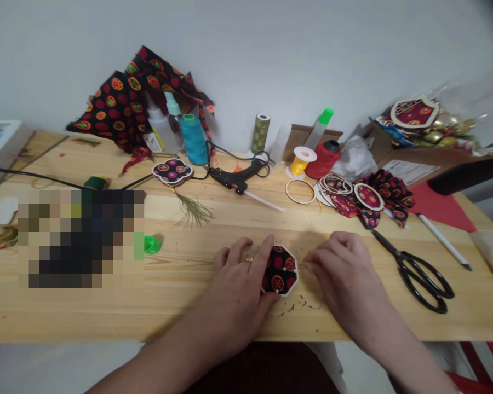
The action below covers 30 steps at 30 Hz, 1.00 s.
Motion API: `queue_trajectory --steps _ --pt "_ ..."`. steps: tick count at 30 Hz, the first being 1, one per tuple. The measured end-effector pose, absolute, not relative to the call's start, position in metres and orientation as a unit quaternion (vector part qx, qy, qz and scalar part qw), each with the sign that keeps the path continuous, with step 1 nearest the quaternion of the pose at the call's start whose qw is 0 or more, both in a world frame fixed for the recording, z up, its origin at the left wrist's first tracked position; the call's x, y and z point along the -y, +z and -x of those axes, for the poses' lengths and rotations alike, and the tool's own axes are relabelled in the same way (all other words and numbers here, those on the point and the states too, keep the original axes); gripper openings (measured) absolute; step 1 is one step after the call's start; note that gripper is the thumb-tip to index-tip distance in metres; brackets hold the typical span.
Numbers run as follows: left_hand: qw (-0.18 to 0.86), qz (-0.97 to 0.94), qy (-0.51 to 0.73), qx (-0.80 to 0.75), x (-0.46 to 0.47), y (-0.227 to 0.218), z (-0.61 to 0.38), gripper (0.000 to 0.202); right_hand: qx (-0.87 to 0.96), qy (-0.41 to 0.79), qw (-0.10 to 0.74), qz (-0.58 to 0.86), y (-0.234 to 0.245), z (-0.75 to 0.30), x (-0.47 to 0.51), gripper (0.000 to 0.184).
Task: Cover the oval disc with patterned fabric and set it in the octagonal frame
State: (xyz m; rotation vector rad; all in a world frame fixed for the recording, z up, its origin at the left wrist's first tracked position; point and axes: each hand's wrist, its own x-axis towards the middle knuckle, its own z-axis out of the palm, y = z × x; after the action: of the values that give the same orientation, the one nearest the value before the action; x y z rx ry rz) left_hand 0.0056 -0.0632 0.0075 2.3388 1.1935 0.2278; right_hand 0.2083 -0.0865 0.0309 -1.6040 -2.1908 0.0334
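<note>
An octagonal fabric ornament (282,270) with a pale rim lies on the wooden table, its dark cloth patterned in red and orange. Small white dots show on its face, too small to make out. My left hand (240,279) holds it at the left, with thumb and fingers along its side; that edge is hidden beneath them. Just right of the ornament, my right hand (340,268) is closed in a pinch, apart from it. Whatever those fingertips hold is too small to tell. Dark scraps lie on the wood below.
Black scissors (414,268) and a white pen (446,242) lie at right. Behind are a glue gun (240,178), yellow thread spool (301,163), red thread cone (324,158), teal thread cone (194,139) and a tasselled ornament (172,171). A pixelated patch covers part of the left.
</note>
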Motion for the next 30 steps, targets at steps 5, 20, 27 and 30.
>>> queue_trajectory --steps 5,20,27,30 --pt "0.258 -0.856 0.089 -0.439 0.062 0.01 -0.006 0.075 0.761 -0.13 0.237 0.59 0.043 -0.26 0.091 0.018" --pt "0.239 -0.862 0.095 -0.436 0.064 0.006 -0.004 0.073 0.752 0.079 0.314 0.574 0.008 -0.228 0.117 0.023" --pt "0.232 -0.866 0.118 -0.426 0.063 0.002 -0.003 0.075 0.705 0.168 0.347 0.596 -0.007 -0.211 0.117 0.038" --pt "0.232 -0.866 0.119 -0.426 0.064 0.003 -0.003 0.075 0.704 0.179 0.347 0.594 -0.005 -0.211 0.114 0.037"
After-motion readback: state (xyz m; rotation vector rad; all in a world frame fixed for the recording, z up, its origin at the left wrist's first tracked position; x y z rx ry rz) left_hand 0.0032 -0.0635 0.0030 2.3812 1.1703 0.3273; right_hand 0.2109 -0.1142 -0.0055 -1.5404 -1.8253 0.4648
